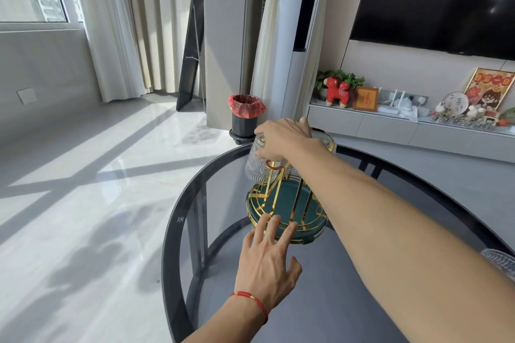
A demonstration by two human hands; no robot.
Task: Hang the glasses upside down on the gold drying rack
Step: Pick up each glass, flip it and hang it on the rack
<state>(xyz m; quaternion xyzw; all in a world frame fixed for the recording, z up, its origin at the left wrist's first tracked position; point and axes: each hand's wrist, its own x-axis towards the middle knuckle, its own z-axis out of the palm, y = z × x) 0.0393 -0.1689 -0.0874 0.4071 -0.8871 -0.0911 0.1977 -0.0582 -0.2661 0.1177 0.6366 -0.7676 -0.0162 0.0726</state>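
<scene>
The gold drying rack [281,203] with a dark green base tray stands on a round glass table. My right hand [284,138] reaches over the rack's top and grips a patterned clear glass [259,167], held upside down over a gold prong on the rack's left side. Behind my right wrist a second glass [328,140] with a gold rim shows partly on the rack's far side. With fingers spread, my left hand [267,262] has its fingertips on the front rim of the rack's base. Another patterned glass [500,262] sits at the right edge of the frame.
The round table [178,231] has a dark rim and a see-through top with legs visible beneath. A black bin with a red bag [246,117] stands on the floor behind it. A low white TV shelf with ornaments [390,122] runs along the right.
</scene>
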